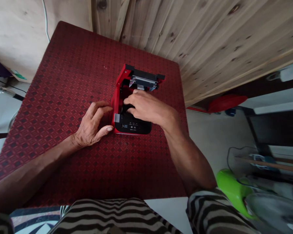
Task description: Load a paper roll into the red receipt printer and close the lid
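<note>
A red and black device, apparently a label printer (139, 125), stands on the table with its hinged lid (144, 76) raised. White print and small buttons or lights mark its black front panel. My right hand (145, 105) reaches into the bay from the right, fingers bent; what the fingertips grip, if anything, is hidden in the dark interior. Against the printer's red left side rests my left hand (91, 125), its fingers spread and thumb near the front corner. Nothing is held in that hand.
A red patterned cover lies over the table (70, 71). Behind it rises a wooden plank wall (197, 39). To the lower right, on the floor side, are a bright green object (230, 188) and a blurred fan-like thing (271, 211). A pale cable (46, 19) hangs at upper left.
</note>
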Tool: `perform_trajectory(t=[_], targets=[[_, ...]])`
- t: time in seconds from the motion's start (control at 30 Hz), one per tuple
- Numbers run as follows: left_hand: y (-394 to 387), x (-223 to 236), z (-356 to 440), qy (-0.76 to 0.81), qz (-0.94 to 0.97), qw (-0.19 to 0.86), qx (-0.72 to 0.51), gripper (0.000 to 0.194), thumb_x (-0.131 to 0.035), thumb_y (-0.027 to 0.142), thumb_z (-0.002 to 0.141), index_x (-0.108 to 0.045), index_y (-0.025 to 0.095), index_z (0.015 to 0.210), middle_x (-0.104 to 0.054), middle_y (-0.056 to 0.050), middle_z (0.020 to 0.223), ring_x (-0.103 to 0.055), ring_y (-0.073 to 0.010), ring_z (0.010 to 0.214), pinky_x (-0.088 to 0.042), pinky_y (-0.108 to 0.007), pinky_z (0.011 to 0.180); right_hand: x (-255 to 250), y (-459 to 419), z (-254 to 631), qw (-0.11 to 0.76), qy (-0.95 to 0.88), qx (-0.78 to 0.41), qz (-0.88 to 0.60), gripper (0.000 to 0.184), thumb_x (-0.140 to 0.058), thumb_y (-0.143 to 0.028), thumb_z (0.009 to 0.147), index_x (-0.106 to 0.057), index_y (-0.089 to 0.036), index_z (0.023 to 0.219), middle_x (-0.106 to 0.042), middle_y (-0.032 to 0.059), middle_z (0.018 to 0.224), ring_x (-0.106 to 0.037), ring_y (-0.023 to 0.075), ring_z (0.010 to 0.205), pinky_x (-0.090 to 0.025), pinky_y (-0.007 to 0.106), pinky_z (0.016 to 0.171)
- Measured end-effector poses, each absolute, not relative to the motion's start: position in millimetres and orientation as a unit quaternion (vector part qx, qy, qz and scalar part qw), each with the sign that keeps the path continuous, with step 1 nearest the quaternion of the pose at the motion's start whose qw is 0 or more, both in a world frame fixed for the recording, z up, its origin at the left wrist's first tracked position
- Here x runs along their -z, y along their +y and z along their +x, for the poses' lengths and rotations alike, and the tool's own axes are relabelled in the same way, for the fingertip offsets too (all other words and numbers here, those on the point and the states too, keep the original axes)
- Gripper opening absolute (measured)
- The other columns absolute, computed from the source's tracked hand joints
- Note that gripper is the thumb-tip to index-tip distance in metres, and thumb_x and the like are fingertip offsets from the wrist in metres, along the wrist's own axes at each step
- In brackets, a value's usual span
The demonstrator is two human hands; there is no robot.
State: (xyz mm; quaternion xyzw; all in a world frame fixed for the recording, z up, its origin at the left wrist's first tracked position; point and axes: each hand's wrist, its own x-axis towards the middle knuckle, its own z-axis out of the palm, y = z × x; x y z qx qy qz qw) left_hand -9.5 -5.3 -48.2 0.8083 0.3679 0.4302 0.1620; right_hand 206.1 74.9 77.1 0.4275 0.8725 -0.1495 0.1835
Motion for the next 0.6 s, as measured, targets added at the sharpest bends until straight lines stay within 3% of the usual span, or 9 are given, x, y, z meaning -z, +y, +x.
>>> perform_trajectory(t=[0.17,0.43,0.6], targets=[[-5.1,48.2,-10.6,0.376,0.81,0.163,-0.421,0.061,-0.044,0.063,0.112,-0.056,0.019,0.152,-0.062,-0.018,0.14,-0.063,-0.0331,0.13,-0.059,-0.055,0.113,-80.1,68.0,211.9,0.158,0.871,0.132,0.446,0.028,-0.061,-0.008,0.1,-0.082,-0.015,0.117,-0.081,0.0132,0.115,-0.072,0.0307,0.119,-0.05,0.042,0.103],[-4.9,47.7,-11.1,0.378,0.809,0.166,-0.418,0.059,-0.047,0.061,0.112,-0.057,0.018,0.151,-0.062,-0.018,0.14,-0.063,-0.0323,0.131,-0.059,-0.052,0.113,-82.8,57.2,227.5,0.035,0.877,0.161,0.452,0.03,-0.06,-0.012,0.102,-0.081,-0.017,0.124,-0.082,0.0114,0.126,-0.073,0.029,0.123,-0.049,0.044,0.113],[-5.1,48.9,-11.9,0.385,0.807,0.162,-0.417,0.06,-0.045,0.063,0.112,-0.057,0.018,0.15,-0.063,-0.018,0.141,-0.064,-0.0323,0.132,-0.059,-0.053,0.113,-92.3,32.8,243.9,-0.123,0.857,0.189,0.464,0.029,-0.064,-0.021,0.103,-0.08,-0.023,0.127,-0.081,0.0077,0.128,-0.074,0.0283,0.121,-0.053,0.048,0.114]])
